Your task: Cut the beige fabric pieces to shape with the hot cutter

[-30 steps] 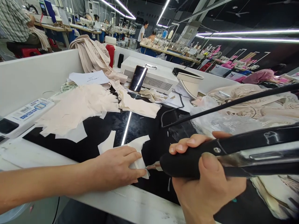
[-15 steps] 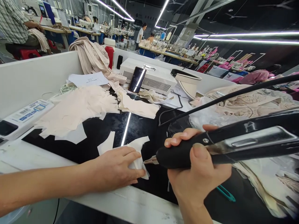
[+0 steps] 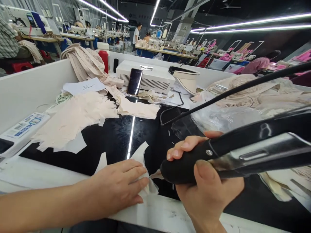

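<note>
The right hand (image 3: 209, 194) grasps a black handheld power tool (image 3: 243, 142), its fingers curled over the handle and the thumb along the metal lever side. The tool's pointed tip (image 3: 155, 175) is aimed at the right edge of a pale fabric piece (image 3: 141, 153), meeting or nearly meeting it; actual contact cannot be made out. The left hand (image 3: 119, 187) lies over that fabric piece, fingers together and bent slightly; whether they pinch it or merely press cannot be told.

The fabric piece is at the near edge of a glossy black panel (image 3: 116, 132) on the white worktop (image 3: 165, 213). Beyond it to the left is a heap of pale fabric pieces (image 3: 80, 113); farther beyond it a smartphone (image 3: 134, 81) leans near a vented white box (image 3: 145, 77).

The step in hand appears to be working the tip along the fabric piece's edge. The next move would call for a still left hand, fingers away from the tip, and careful control of the tool.
</note>
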`<state>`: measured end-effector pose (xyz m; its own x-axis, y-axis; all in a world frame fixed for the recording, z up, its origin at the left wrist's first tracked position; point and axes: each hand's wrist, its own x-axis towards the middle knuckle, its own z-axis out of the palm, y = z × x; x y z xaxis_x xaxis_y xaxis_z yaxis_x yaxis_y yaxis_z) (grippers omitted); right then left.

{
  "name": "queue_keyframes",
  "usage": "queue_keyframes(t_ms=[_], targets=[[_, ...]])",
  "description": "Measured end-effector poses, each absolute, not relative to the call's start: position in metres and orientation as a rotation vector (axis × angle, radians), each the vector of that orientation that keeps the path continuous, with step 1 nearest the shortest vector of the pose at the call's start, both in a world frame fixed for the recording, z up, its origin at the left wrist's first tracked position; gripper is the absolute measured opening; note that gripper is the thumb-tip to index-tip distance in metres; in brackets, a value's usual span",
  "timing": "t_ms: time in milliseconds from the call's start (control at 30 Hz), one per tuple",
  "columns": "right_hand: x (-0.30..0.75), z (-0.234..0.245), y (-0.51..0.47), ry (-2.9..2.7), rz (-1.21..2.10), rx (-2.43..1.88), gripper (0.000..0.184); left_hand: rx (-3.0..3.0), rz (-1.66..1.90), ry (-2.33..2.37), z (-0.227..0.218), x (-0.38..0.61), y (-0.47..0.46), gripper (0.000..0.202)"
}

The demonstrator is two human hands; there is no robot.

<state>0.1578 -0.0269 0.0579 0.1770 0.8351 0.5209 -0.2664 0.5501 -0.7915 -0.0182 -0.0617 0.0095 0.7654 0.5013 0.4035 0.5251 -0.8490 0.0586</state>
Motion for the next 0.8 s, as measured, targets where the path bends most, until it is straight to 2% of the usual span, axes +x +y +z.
queue_keyframes(t_ms=[200,633,800], targets=[[0.155,0.054,-0.027,-1.095,0.869,-0.605,0.037,-3.069,-0.537,-0.72,0.007,-0.028,-0.039,0.029],[0.151,0.061,-0.031,-1.079,0.844,-0.583,0.032,-3.116,-0.357,-0.814,0.006,-0.042,-0.034,0.032],[0.151,0.06,-0.03,-1.095,0.819,-0.599,0.03,-3.074,-0.413,-0.802,0.006,-0.041,-0.035,0.035]])
